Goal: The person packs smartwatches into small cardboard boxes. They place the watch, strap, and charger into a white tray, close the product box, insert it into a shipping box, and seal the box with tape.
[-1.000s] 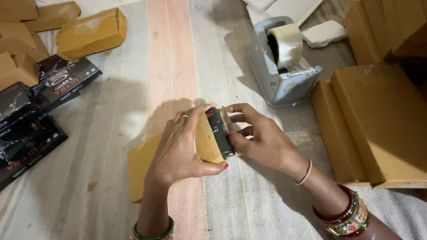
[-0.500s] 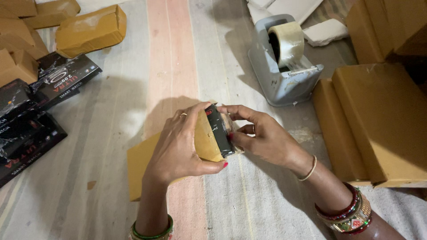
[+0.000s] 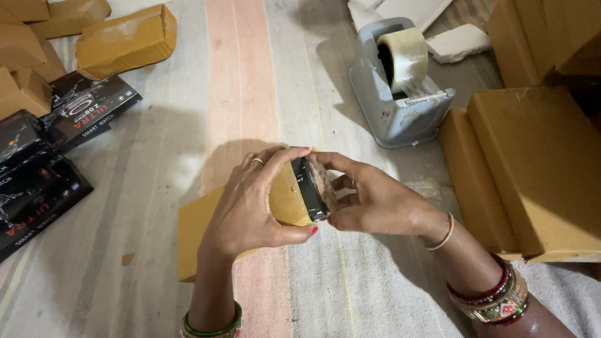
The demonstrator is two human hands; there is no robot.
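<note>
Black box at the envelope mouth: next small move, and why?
Probably push the black box further into the yellow envelope with the right hand. Its end still shows at the opening, while the left hand grips the envelope around it.

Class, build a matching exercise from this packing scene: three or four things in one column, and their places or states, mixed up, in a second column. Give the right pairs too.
1. tape dispenser
2. black box
3. stack of brown envelopes
4. wrapped brown parcel

A. far right edge
B. between left hand and right hand, partly in a brown envelope
C. top left of the floor
D. above the hands, holding a clear roll

Pairs: 1-D, 2-B, 3-A, 4-C
</note>
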